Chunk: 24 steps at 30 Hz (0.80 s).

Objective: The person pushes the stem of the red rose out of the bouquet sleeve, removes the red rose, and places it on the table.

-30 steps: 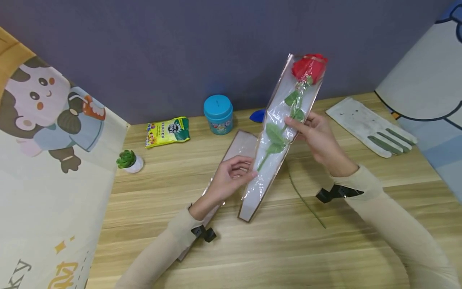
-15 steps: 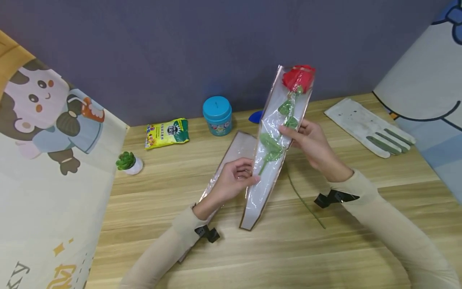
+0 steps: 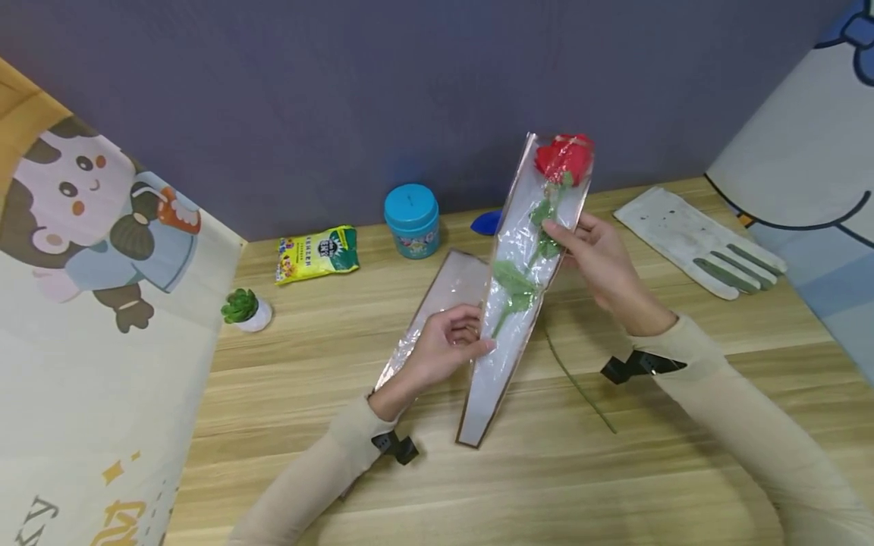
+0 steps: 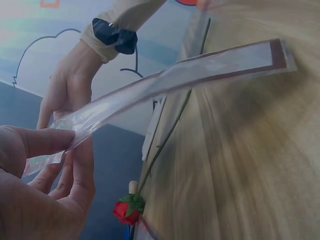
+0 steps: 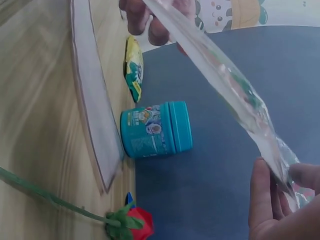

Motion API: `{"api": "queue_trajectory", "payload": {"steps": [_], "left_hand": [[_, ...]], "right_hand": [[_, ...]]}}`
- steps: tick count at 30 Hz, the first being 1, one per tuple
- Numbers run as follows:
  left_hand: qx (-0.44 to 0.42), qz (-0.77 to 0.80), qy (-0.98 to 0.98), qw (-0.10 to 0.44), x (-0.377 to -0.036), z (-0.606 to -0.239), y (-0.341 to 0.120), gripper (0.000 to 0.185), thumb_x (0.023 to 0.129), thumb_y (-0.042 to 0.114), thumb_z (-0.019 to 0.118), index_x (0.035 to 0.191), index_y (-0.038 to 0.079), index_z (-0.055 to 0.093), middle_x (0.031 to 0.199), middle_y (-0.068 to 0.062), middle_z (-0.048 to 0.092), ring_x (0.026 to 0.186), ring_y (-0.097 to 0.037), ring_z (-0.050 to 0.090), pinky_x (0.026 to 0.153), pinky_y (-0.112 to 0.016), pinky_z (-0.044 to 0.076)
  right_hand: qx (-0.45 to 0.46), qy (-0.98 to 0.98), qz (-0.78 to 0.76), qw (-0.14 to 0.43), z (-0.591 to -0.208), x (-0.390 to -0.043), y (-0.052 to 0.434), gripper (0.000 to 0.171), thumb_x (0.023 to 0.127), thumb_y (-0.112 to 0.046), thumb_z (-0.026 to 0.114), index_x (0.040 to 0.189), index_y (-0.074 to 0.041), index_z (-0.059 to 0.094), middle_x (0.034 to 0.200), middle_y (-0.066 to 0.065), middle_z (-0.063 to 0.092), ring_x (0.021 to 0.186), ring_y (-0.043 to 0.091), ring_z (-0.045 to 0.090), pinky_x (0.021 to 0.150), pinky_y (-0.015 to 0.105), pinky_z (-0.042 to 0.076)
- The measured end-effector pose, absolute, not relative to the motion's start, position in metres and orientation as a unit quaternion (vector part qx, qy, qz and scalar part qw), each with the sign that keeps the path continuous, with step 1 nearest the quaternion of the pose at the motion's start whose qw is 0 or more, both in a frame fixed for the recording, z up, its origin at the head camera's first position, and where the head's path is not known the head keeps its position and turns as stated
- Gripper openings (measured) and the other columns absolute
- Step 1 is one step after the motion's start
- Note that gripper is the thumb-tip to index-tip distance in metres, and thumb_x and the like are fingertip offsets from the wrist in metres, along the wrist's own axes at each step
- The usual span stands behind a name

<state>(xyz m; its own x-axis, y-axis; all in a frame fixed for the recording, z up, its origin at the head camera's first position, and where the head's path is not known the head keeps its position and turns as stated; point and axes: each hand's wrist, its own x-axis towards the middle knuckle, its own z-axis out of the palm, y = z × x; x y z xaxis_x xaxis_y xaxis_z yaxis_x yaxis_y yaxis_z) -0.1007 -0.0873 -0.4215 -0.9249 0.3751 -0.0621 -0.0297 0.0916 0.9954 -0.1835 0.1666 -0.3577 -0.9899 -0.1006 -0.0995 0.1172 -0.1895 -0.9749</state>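
Sleeved rose, one, is pinched over the worktop in two grips, left hand near the stem, right hand nearer the bloom. On the worktop: one other sleeve, one loose rose, one glove, one canister, one potted plant.

On the left panel, at the near end, grey letters are reading "ky", running to the picture's edge. Just right of them, an orange character is showing, cut off and not readable. At the far left, the packet is carrying printed characters, too small to read surely. Farther right, the jar is bearing a label with rows of blurred, unreadable print.
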Motion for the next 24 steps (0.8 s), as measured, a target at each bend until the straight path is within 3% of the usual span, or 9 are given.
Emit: {"api": "queue_trajectory", "payload": {"steps": [6, 13, 24], "left_hand": [[0.118, 0.656, 0.73, 0.155, -0.0974, -0.4241, -0.0847, 0.039, 0.086, -0.006, 0.076, 0.122, -0.01, 0.063, 0.111, -0.031, 0.071, 0.08, -0.002, 0.066, 0.077, -0.017, 0.06], [0.12, 0.651, 0.734, 0.15, -0.0951, -0.4227, -0.0834, 0.038, 0.086, -0.005, 0.077, 0.121, -0.01, 0.063, 0.107, -0.028, 0.07, 0.08, -0.003, 0.065, 0.077, -0.017, 0.06], [0.124, 0.663, 0.722, 0.152, -0.0955, -0.4262, -0.0841, 0.036, 0.084, -0.008, 0.076, 0.119, -0.009, 0.065, 0.105, -0.032, 0.071, 0.077, -0.002, 0.066, 0.071, -0.016, 0.058]], "right_hand": [[-0.007, 0.618, -0.784, 0.054, -0.3565, -0.1863, 0.1682, 0.05, 0.098, -0.014, 0.073, 0.142, 0.0, 0.055, 0.102, -0.007, 0.08, 0.091, 0.006, 0.075, 0.08, 0.02, 0.064], [-0.021, 0.617, -0.785, 0.047, -0.3563, -0.1855, 0.1671, 0.053, 0.097, -0.01, 0.073, 0.145, 0.001, 0.053, 0.102, -0.005, 0.079, 0.092, 0.007, 0.075, 0.081, 0.022, 0.064], [-0.043, 0.653, -0.756, 0.019, -0.359, -0.1837, 0.164, 0.041, 0.093, -0.004, 0.076, 0.133, -0.002, 0.063, 0.097, -0.007, 0.08, 0.083, 0.007, 0.076, 0.075, 0.021, 0.064]]}}
